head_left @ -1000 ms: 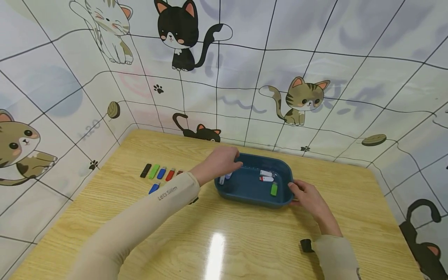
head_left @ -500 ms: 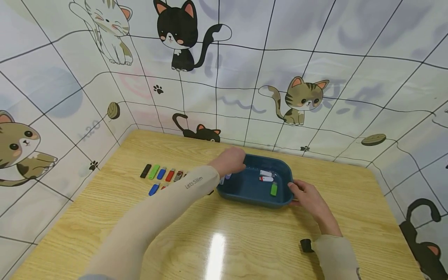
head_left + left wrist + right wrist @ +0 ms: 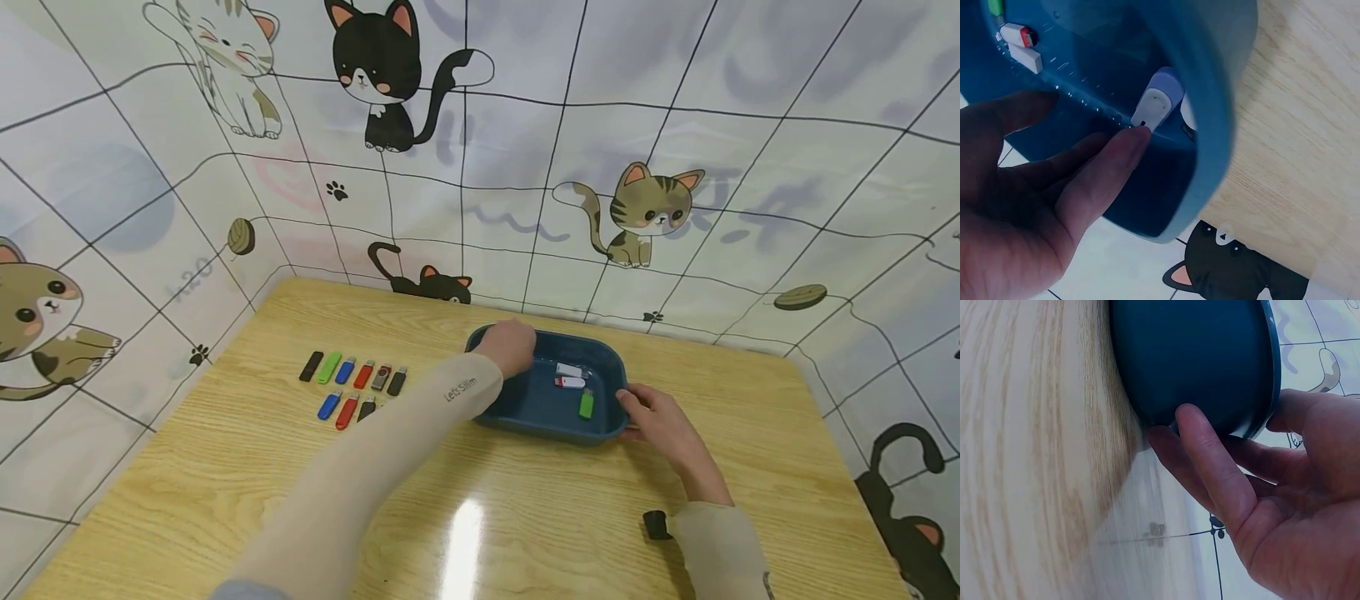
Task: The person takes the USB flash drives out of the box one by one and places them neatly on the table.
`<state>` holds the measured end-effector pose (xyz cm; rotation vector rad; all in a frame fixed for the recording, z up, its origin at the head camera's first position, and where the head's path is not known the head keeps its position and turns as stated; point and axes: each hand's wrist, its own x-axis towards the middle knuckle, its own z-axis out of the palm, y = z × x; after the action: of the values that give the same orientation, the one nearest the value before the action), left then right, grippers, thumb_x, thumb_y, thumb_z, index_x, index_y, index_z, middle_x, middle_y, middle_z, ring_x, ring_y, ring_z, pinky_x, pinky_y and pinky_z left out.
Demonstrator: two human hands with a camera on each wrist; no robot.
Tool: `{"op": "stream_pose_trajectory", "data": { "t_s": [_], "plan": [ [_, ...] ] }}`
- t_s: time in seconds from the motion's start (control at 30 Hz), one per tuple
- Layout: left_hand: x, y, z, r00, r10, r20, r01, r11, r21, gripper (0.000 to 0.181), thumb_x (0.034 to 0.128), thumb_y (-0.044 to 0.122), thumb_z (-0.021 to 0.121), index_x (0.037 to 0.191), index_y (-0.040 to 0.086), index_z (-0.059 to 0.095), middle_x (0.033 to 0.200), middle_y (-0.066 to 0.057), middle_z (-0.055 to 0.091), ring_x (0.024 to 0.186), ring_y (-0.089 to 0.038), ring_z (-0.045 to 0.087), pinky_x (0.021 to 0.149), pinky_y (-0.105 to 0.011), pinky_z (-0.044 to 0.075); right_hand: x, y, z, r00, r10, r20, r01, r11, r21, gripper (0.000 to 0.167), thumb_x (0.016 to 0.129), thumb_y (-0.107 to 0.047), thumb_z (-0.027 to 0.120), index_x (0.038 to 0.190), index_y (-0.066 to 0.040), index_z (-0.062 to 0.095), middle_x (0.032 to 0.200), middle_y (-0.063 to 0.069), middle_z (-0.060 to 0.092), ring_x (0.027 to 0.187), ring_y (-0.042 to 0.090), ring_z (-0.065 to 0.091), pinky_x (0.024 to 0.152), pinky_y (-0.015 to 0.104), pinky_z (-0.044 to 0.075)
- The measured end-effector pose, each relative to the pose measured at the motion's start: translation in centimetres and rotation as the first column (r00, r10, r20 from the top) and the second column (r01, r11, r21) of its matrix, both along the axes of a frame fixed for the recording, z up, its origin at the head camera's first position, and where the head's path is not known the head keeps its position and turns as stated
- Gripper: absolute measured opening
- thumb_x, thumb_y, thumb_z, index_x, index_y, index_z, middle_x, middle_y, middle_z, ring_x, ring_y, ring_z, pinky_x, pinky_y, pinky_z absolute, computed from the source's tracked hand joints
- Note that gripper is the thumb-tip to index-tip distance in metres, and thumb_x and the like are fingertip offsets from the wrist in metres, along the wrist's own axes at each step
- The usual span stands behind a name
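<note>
My left hand [image 3: 510,346] reaches over the left end of a dark blue plastic tub [image 3: 551,429]. In the left wrist view its thumb and fingers are spread apart, and one fingertip is at the end of a white and lavender USB stick [image 3: 1159,100]. Part of another white USB stick [image 3: 1188,112] shows behind the tub's rim. Farther right in the tub lie a white USB stick [image 3: 568,370], a white and red one [image 3: 570,383] and a green one [image 3: 587,405]. At the tub's right end, my right hand [image 3: 660,421] grips it, thumb at the rim and fingers underneath.
Left of the tub, several USB sticks lie in two rows on the wooden table [image 3: 547,517], among them a black one [image 3: 312,367] and a red one [image 3: 347,412]. My left sleeve covers part of the front row. A cat-print sheet [image 3: 517,217] borders the table's back.
My left hand has moved right and farther into the tub, uncovering more of the USB sticks in the rows. The right hand keeps its grip on the tub.
</note>
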<state>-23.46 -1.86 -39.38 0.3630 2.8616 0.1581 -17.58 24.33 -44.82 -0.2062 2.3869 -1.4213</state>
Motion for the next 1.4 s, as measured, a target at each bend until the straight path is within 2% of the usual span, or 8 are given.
{"op": "stream_pose_trajectory", "data": {
  "t_s": [0.23,0.47,0.67,0.77,0.97,1.13,1.33,1.4],
  "plan": [
    [-0.4,1.2,-0.6,0.998,0.039,-0.041,-0.042,0.997,-0.07,0.026,0.1068,0.016,0.054,0.099,0.009,0.078,0.081,-0.004,0.069,0.067,-0.015,0.06,0.058,-0.03,0.054,-0.1,0.0,0.1,1.0,-0.004,-0.004,0.004,1.0,0.008,0.062,0.113,-0.033,0.044,0.154,0.012,0.034,0.147,0.035,0.047,0.123,0.041,0.062,0.089,0.038,0.059],
    [-1.0,1.8,-1.4,0.995,0.083,-0.047,-0.088,0.989,-0.121,0.028,0.1072,0.019,0.053,0.105,0.01,0.08,0.088,-0.004,0.072,0.073,-0.014,0.065,0.059,-0.029,0.057,0.0,0.0,0.2,1.0,-0.005,0.005,0.005,1.0,0.004,0.063,0.113,-0.034,0.044,0.154,0.013,0.032,0.148,0.036,0.046,0.123,0.042,0.063,0.09,0.039,0.058],
    [-0.8,1.9,-1.4,0.991,0.132,-0.034,-0.136,0.979,-0.152,0.028,0.1084,0.02,0.053,0.118,0.012,0.078,0.105,-0.006,0.076,0.092,-0.019,0.073,0.07,-0.035,0.062,-0.1,-0.1,0.1,1.0,-0.011,0.017,0.011,1.0,0.008,0.061,0.113,-0.031,0.043,0.155,0.012,0.032,0.149,0.036,0.045,0.123,0.041,0.062,0.092,0.041,0.058],
    [-0.7,2.1,-1.6,0.991,0.134,-0.031,-0.137,0.976,-0.169,0.029,0.1085,0.02,0.053,0.124,0.012,0.076,0.111,-0.007,0.075,0.095,-0.021,0.074,0.071,-0.037,0.062,-0.1,-0.1,0.1,1.0,-0.012,0.018,0.012,1.0,0.008,0.061,0.113,-0.03,0.043,0.155,0.013,0.032,0.149,0.036,0.045,0.123,0.042,0.062,0.092,0.042,0.057],
    [-0.5,2.2,-2.0,0.994,0.099,-0.049,-0.105,0.984,-0.144,0.028,0.1075,0.018,0.054,0.121,0.011,0.077,0.11,-0.007,0.076,0.095,-0.02,0.073,0.074,-0.036,0.062,0.0,-0.2,0.2,1.0,-0.015,0.013,0.015,1.0,0.01,0.061,0.113,-0.031,0.043,0.154,0.013,0.032,0.148,0.036,0.046,0.123,0.041,0.063,0.091,0.04,0.058],
    [-0.3,1.9,-1.6,0.997,0.066,-0.028,-0.069,0.987,-0.145,0.027,0.1078,0.02,0.055,0.118,0.013,0.078,0.104,-0.004,0.076,0.09,-0.018,0.072,0.072,-0.034,0.061,0.1,-0.2,0.2,1.0,-0.011,-0.004,0.011,1.0,-0.001,0.061,0.113,-0.031,0.044,0.153,0.013,0.034,0.146,0.036,0.048,0.121,0.041,0.064,0.089,0.038,0.059],
    [-0.1,0.9,-1.0,0.996,0.086,-0.014,-0.087,0.98,-0.177,0.027,0.1084,0.02,0.053,0.113,0.014,0.079,0.094,-0.003,0.075,0.076,-0.014,0.07,0.063,-0.029,0.058,0.1,-0.2,0.2,1.0,-0.013,-0.012,0.013,1.0,-0.002,0.06,0.113,-0.031,0.044,0.153,0.013,0.035,0.144,0.036,0.049,0.12,0.042,0.064,0.088,0.037,0.059],
    [0.1,0.7,-0.9,0.996,0.089,-0.014,-0.09,0.98,-0.176,0.028,0.1085,0.019,0.053,0.113,0.012,0.079,0.094,-0.004,0.075,0.076,-0.014,0.07,0.061,-0.029,0.058,0.1,-0.2,0.2,1.0,-0.014,-0.012,0.014,1.0,-0.005,0.06,0.113,-0.03,0.044,0.153,0.013,0.035,0.143,0.036,0.05,0.118,0.041,0.065,0.088,0.037,0.059]
  ]
}}
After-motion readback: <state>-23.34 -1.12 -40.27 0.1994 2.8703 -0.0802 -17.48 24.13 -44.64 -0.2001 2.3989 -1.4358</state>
